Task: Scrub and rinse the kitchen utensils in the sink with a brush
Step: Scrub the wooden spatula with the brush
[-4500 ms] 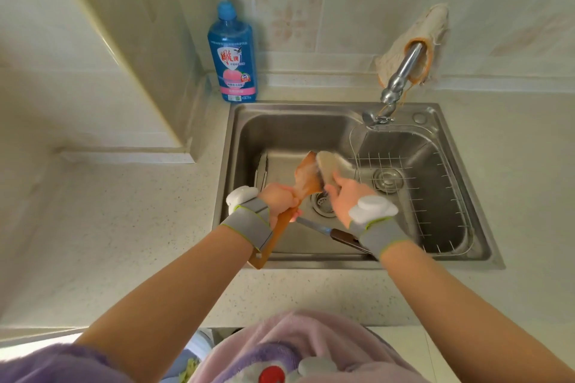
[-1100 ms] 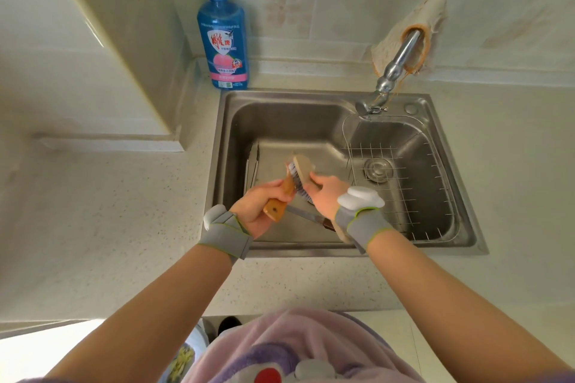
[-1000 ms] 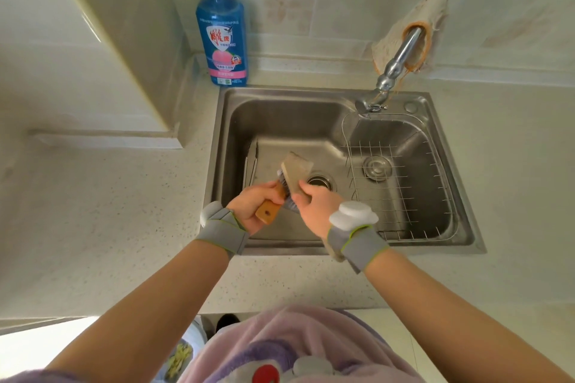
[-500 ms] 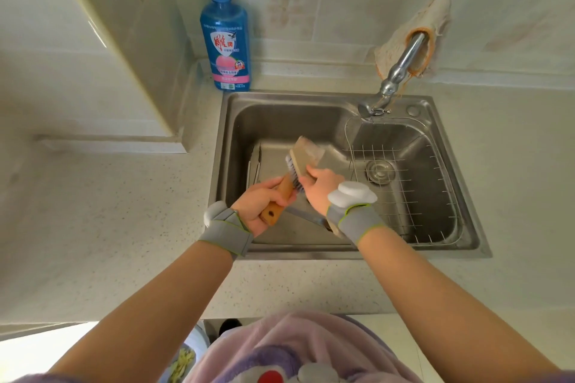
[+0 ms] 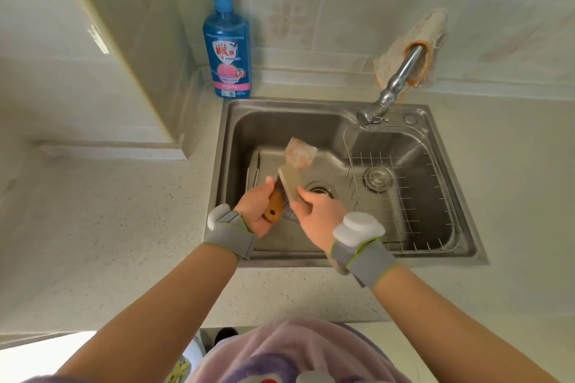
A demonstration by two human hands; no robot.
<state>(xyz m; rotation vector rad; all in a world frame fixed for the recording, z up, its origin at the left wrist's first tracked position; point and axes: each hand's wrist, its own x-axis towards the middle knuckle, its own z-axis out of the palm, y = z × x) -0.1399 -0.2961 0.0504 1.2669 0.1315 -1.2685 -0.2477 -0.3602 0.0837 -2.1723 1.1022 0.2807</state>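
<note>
From the head view, we see both hands over the steel sink point(image 5: 280, 126). The left hand point(image 5: 256, 211) is curled round the handle of the wooden spatula point(image 5: 299, 153), whose blurred blade tilts up. The right hand point(image 5: 317, 216) grips the brush point(image 5: 289, 182), bristles against the spatula's shaft. A wire rack point(image 5: 413, 196) sits in the sink's right part. 1 blue soap bottle point(image 5: 226, 40) stands behind its left corner. A cloth point(image 5: 407, 40) hangs over the faucet point(image 5: 396, 81).

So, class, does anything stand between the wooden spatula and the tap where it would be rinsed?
Nothing visible does. The left hand holds the spatula over the sink, the brush in the right hand lies against it, and only open basin separates its blade from the tap spout.
</note>
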